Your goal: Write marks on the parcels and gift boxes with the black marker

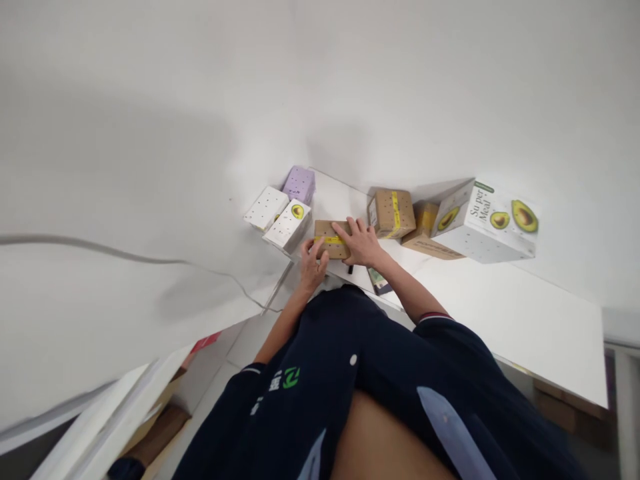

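Apparently to steady it, the right hand (362,244) spreads over the right end of the cardboard box (335,252) on the white table (334,191), while the left hand (312,265), half curled, sits at the yellow tape's (333,241) left end; whether it pinches anything, I cannot tell.

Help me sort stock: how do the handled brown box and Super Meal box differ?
The brown box bears yellow tape; the Super Meal box is white with avocado pictures. The brown box looks smaller than the Super Meal box. Both are angular packages.
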Action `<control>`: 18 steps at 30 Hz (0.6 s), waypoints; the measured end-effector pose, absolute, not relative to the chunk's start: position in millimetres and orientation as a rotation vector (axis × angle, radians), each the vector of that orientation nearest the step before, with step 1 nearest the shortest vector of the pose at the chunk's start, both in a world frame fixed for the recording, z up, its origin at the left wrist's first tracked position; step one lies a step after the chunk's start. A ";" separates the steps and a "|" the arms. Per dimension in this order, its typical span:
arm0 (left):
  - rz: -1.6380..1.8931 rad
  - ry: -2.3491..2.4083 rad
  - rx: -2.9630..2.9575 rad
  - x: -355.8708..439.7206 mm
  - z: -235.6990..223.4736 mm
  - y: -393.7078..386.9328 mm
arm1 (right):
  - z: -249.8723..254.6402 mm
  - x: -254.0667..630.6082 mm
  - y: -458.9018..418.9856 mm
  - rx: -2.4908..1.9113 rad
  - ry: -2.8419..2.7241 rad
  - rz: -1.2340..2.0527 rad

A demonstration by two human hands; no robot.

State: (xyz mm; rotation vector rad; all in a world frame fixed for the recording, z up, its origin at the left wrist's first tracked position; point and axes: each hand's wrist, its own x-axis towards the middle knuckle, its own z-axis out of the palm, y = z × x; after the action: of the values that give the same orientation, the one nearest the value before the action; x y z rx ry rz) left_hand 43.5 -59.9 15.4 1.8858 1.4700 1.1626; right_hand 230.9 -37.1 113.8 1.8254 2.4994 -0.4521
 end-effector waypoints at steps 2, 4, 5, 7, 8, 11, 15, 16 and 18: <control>1.199 1.451 1.837 38.8 16.4 -58.5 | 120.2 236.7 -43.7 1.892 2.520 -0.473; 1.259 1.515 1.746 32.0 17.9 -56.4 | 125.1 250.6 -53.7 2.057 2.538 -0.462; 1.297 1.583 1.684 28.0 18.7 -55.0 | 126.0 260.8 -59.2 2.184 2.542 -0.435; 1.340 1.739 1.567 19.9 20.2 -51.4 | 122.8 286.2 -68.8 2.507 2.518 -0.332; 1.330 1.816 1.520 16.1 20.7 -49.0 | 118.5 300.4 -72.1 2.678 2.489 -0.262; 1.190 2.024 1.433 7.7 21.0 -40.0 | 95.7 341.9 -73.6 3.137 2.308 -0.006; 0.969 2.178 1.383 1.5 16.8 -26.4 | 56.5 377.3 -64.0 3.425 1.946 0.240; 0.934 2.183 1.375 0.0 15.2 -23.3 | 48.2 381.2 -61.7 3.445 1.881 0.237; 0.886 2.174 1.355 -3.4 11.8 -18.1 | 35.1 384.1 -58.1 3.463 1.791 0.187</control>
State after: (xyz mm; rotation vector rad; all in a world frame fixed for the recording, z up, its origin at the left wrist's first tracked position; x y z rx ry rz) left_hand -3.4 -18.1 11.8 1.3547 2.1740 0.8863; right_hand 384.1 -58.1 35.1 3.4626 1.7907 0.1867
